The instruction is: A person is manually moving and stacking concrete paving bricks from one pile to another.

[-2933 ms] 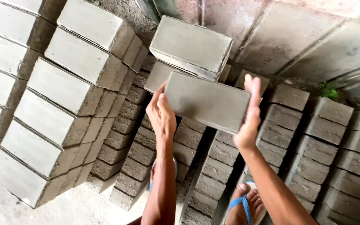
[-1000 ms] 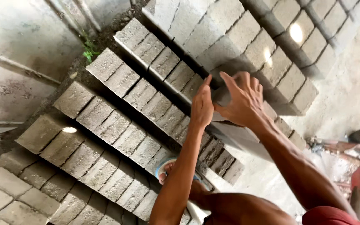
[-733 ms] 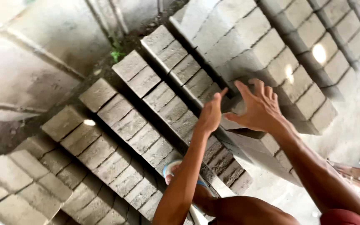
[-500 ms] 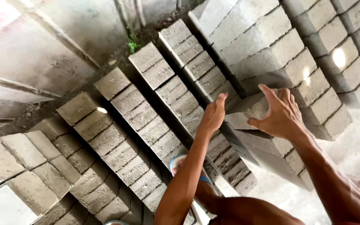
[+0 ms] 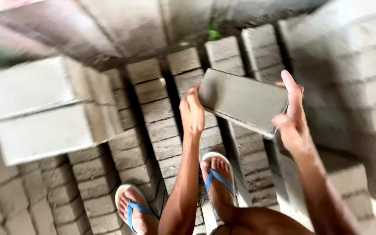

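A grey concrete block (image 5: 242, 101) hangs in the air above rows of blocks (image 5: 153, 109) laid on edge, tilted with its far end higher, clamped by its two short ends. The left hand (image 5: 192, 112) presses flat against the near-left end and the right hand (image 5: 291, 114) against the right end, fingers spread upward; the grip is open-palmed on both sides, holding the block by squeeze, probably because it is too broad for one hand. Below, two feet in blue sandals (image 5: 216, 178) stand on the rows. At left a taller stack (image 5: 44, 109) of larger blocks rises, blurred. A bare concrete wall (image 5: 122, 26) closes the scene behind.
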